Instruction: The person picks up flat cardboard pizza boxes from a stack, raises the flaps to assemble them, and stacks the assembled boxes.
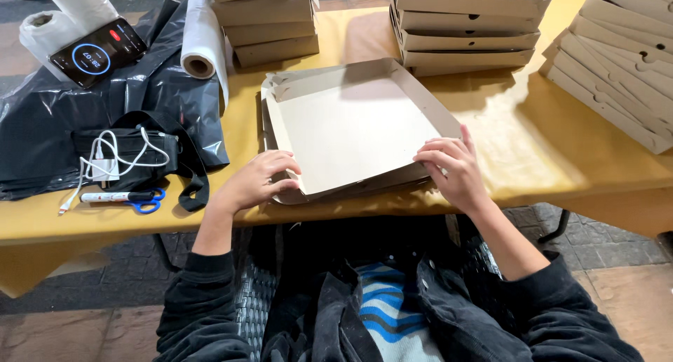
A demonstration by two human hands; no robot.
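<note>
In the head view, the left hand (258, 182) and the right hand (452, 167) are both gripping the near edge of a flat square cardboard box (354, 127), half folded, matte beige. It is lying on the yellow table (554, 148), between stacks of folded boxes (466, 25).

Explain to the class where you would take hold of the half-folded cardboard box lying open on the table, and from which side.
Probably at the near edge of the half-folded cardboard box, one grip on each front corner, coming from the seated side. That edge overhangs the table and faces the person; left hand and right hand rest there.
</note>
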